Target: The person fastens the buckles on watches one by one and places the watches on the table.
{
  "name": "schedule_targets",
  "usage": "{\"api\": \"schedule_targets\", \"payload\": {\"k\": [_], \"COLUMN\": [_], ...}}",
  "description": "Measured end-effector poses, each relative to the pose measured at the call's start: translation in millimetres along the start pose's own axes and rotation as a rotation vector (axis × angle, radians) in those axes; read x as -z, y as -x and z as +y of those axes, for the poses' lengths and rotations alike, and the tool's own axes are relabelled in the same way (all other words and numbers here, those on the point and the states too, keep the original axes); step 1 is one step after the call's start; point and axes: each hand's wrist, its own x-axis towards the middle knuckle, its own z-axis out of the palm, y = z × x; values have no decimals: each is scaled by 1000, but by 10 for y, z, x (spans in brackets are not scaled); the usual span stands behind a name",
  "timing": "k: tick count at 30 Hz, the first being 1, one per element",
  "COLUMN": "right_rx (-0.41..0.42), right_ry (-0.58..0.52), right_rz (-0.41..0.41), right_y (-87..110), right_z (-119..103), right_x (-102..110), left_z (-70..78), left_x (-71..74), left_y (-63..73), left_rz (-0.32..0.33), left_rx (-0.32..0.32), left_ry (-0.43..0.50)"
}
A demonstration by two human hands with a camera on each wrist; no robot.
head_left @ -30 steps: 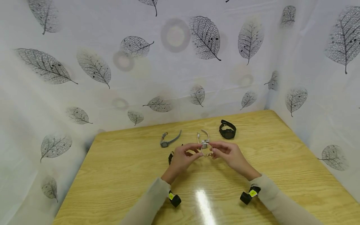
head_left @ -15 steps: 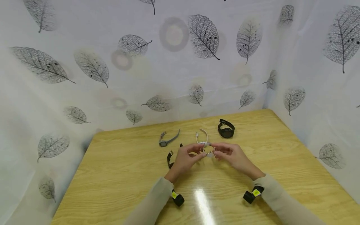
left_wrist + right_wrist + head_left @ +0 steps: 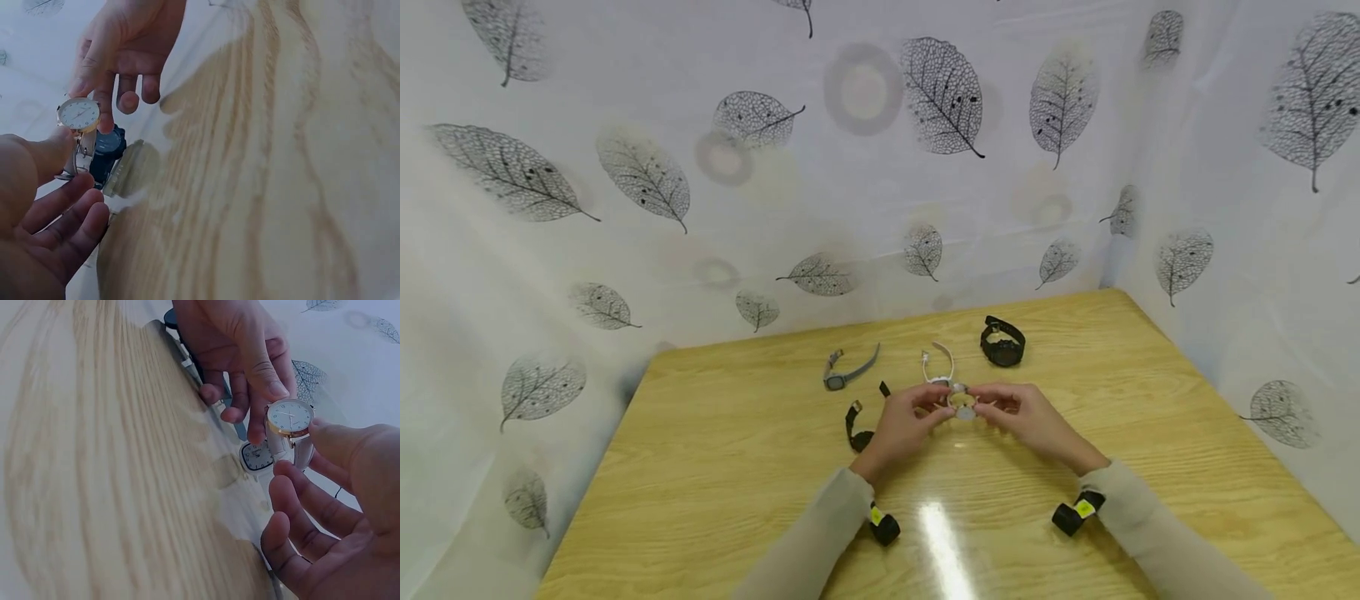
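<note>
Between both hands is a wristwatch (image 3: 965, 412) with a round white dial, a gold rim and a whitish strap. My left hand (image 3: 904, 425) pinches its left side between thumb and fingers. On the other side my right hand (image 3: 1033, 423) pinches it the same way. In the left wrist view the watch dial (image 3: 79, 115) faces up, a thumb at each edge. The strap loops below the dial, partly hidden by fingers. Just beyond the hands, a white watch (image 3: 255, 456) with a squarish dial lies on the table, partly covered in the head view.
A grey-strapped watch (image 3: 836, 382) lies at the back left of the wooden table (image 3: 715, 475). Closer to my left wrist is a small black watch (image 3: 861, 440), partly behind the hand. A chunky black watch (image 3: 1003, 352) sits back right. Leaf-print cloth (image 3: 865, 192) surrounds the table.
Both hands have shifted slightly right with the watch. It has been turned so its white dial shows toward me. More of the small black watch shows beside my left hand.
</note>
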Motion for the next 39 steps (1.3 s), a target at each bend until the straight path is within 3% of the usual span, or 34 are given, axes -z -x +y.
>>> {"api": "schedule_targets", "payload": {"k": [6,11,18,29,39], "right_rx": [-16,-7,-13,-36,-38], "right_ry": [68,110,120,150,199], "right_rz": [-6,-12,-26,-26,-23], "right_y": [-19,-42,-69,-106,-134], "right_z": [58,65,60,123,150], "right_x": [32,50,35,21,44], "left_z": [30,54,66,-31,-5], "left_x": [-28,-39,-33,-45,-74], "left_y": [-10,-31,-52,-107,-162], "left_rz": [7,0,-22,-25,-20], "left_rx": [-82,-77,-50,-80,-97], "left_ry": [-130,-196,-228,-263,-330]}}
